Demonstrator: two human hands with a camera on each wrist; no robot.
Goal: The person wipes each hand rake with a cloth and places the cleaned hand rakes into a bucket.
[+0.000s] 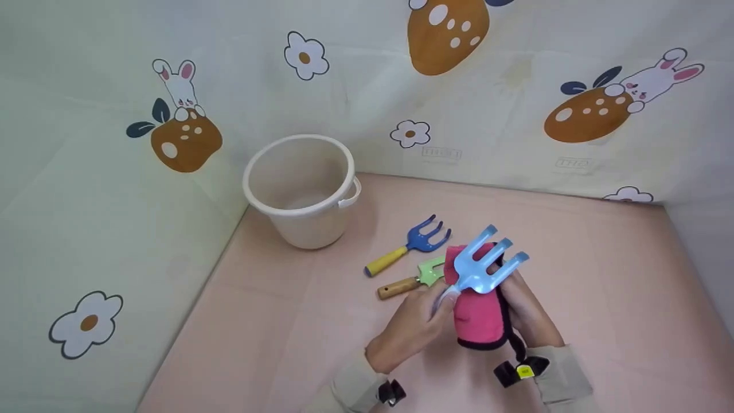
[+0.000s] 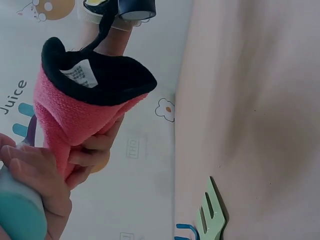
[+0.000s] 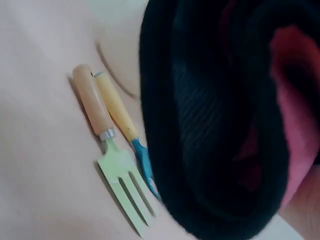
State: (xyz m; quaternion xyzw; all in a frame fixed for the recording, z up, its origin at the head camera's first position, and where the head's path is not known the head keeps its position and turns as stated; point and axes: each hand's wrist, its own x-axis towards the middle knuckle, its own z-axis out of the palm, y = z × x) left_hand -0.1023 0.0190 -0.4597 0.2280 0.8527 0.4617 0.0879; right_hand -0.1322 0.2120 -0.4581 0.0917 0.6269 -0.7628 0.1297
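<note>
My left hand (image 1: 404, 330) grips the handle of a light blue three-pronged hand fork (image 1: 477, 274), prongs pointing up and away. Right behind the fork, my right hand (image 1: 523, 301) holds a pink cloth pouch (image 1: 480, 322) with black edging and a black cord. In the left wrist view, the pouch (image 2: 75, 117) shows its dark mouth and a white label inside, and the right fingers (image 2: 95, 155) curl around the cloth. The fork's rounded handle end (image 2: 22, 207) sticks out of my left hand there. The right wrist view is largely filled by the pouch's dark opening (image 3: 210, 110).
A green fork with a wooden handle (image 1: 399, 288) lies on the pink surface, partly covered by the pouch in the head view. Beside it is a blue fork with a yellow handle (image 1: 387, 261). A white bucket (image 1: 309, 226) stands farther back, near the printed cloth wall (image 1: 367, 74).
</note>
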